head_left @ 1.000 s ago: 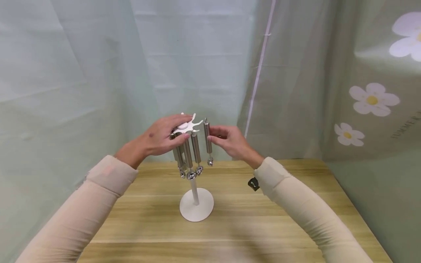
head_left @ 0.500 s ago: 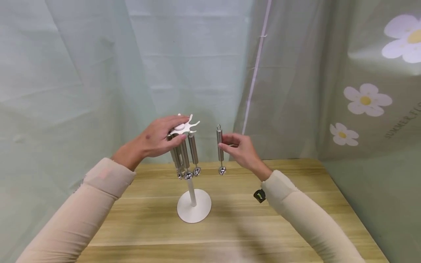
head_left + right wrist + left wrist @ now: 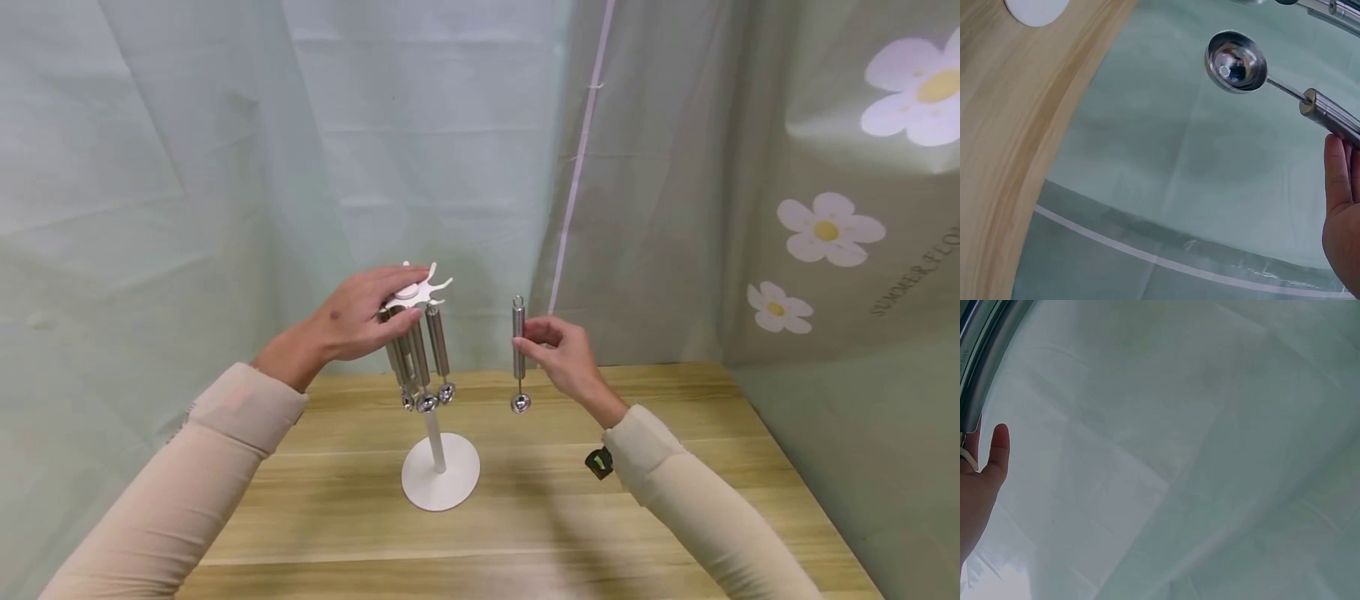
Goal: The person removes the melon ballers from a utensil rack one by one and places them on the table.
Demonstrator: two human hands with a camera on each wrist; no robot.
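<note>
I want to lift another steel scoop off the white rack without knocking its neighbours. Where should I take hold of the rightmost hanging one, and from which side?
Pinch the rightmost hanging scoop on its thick cylindrical handle, coming from the right, its open side; the other scoops crowd its left. The handle hangs upright, as on the one the right hand holds. The left hand rests on the rack's top.

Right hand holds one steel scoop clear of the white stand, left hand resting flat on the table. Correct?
Not quite. The left hand rests on top of the white stand, not the table; the head view shows it. The right hand does hold the steel scoop clear of the stand.
</note>
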